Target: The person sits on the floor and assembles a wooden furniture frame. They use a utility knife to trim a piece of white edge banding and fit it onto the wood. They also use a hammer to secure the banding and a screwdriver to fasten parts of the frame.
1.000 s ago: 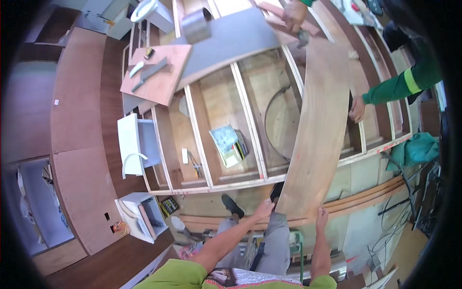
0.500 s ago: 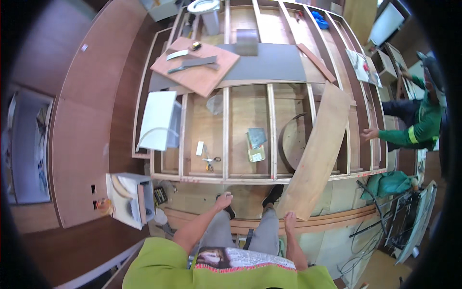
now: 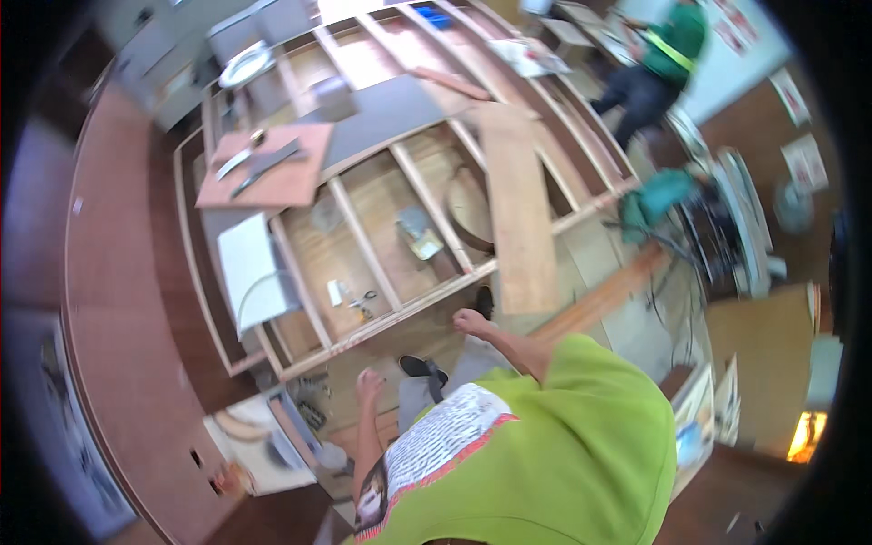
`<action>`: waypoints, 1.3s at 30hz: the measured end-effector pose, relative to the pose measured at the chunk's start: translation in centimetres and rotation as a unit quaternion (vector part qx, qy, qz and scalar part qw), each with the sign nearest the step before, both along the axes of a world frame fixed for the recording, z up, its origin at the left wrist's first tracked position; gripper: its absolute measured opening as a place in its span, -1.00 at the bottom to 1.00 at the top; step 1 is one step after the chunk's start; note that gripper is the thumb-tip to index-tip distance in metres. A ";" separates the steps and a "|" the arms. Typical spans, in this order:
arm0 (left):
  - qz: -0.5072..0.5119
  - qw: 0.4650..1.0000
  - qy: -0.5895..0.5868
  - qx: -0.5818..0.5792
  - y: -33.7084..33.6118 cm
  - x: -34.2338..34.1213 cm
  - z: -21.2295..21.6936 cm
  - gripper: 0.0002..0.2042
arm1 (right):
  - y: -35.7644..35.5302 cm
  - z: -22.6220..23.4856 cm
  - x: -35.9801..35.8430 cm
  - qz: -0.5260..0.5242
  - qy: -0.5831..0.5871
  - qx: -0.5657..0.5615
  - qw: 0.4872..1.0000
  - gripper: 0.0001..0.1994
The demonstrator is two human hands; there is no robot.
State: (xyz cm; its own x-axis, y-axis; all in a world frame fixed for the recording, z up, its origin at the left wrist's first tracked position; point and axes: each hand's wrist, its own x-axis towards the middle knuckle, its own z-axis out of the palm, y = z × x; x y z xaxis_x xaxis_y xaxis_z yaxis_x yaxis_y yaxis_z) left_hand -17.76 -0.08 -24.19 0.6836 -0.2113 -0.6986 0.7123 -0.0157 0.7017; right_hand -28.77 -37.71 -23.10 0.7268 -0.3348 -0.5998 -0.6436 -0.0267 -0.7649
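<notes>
right hand (image 3: 470, 321) looks loosely fisted; left hand (image 3: 371, 386) too blurred to tell. seemingly a pause; gripping the plywood board (image 3: 520, 218) calls for reaching rightward.

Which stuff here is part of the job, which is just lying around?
Likely part of the job:
- wooden frame
- long board, lying on the frame
- right hand, near the board's end
- left hand, nearest the frame

Probably lying about:
- green cloth, beside the frame
- white panel, at the frame's left
</notes>
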 end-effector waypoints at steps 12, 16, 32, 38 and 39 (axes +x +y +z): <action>-0.032 0.984 0.075 0.161 9.4 -4.3 6.5 -0.86 | -3.3 3.9 4.3 -0.011 -0.119 -0.051 0.991 -0.72; -0.097 0.985 0.026 0.143 5.7 -1.2 7.3 -0.86 | -7.3 1.4 -1.4 -0.272 -0.063 0.072 0.957 -0.90; -0.342 0.933 -0.053 0.095 -6.6 12.0 8.0 -0.66 | -4.5 0.6 -12.1 -0.340 -0.011 -0.109 0.934 -0.85; -0.409 0.908 -0.067 0.054 -11.4 8.9 8.0 -0.87 | -0.1 2.5 -22.3 -0.478 0.027 -0.010 0.878 -0.80; -0.419 0.907 -0.046 0.006 -11.2 9.2 6.5 -0.86 | 0.9 2.7 -23.7 -0.472 0.025 -0.040 0.880 -0.80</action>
State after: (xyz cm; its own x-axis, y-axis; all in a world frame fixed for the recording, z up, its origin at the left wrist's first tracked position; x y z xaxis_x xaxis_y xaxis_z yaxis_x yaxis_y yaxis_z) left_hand -8.51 -11.25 -17.64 0.3415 -0.6760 -0.6530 0.3848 -0.5333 0.7534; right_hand -52.44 -36.77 -20.37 0.0757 -0.8179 -0.5704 -0.4403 0.4859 -0.7550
